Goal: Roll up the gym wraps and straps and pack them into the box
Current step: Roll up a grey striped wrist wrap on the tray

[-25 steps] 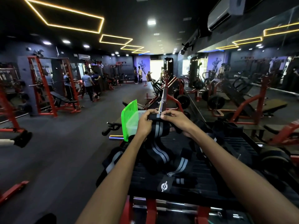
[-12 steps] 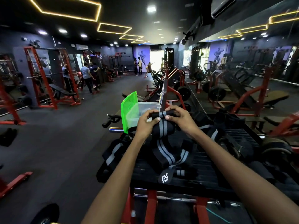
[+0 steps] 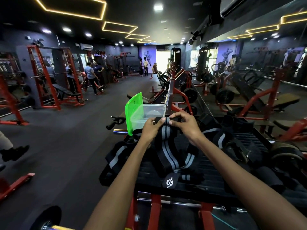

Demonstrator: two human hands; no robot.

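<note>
While both arms reach out over the black platform (image 3: pixel 207 178), the left hand (image 3: pixel 150 128) and right hand (image 3: pixel 186 124) meet at the top end of a black wrap (image 3: pixel 167 146) with grey stripes. Left fingers are curled and pinching the rolled end from the 9 o'clock side; the right thumb and fingers are clamped on it from 3 o'clock. From the hands the wrap runs down toward 6 o'clock and lies in loose folds on the platform, ending near a black tab with a white logo (image 3: pixel 169 182).

More wraps lie on the platform: one with a grey stripe at 9 o'clock of the held one (image 3: pixel 116 155), hanging partly over the edge, and a dark heap at 3 o'clock (image 3: pixel 221 138).

Just beyond the hands, at 12 o'clock, stands the clear box (image 3: pixel 149 112), touching the platform's far edge as far as can be told. Its green lid (image 3: pixel 133 112) stands upright against the box's 9 o'clock side. A chrome bar (image 3: pixel 167 95) runs away behind the box.

Red racks (image 3: pixel 49 77) and several people (image 3: pixel 90 77) stand at 10 o'clock across the dark floor.
</note>
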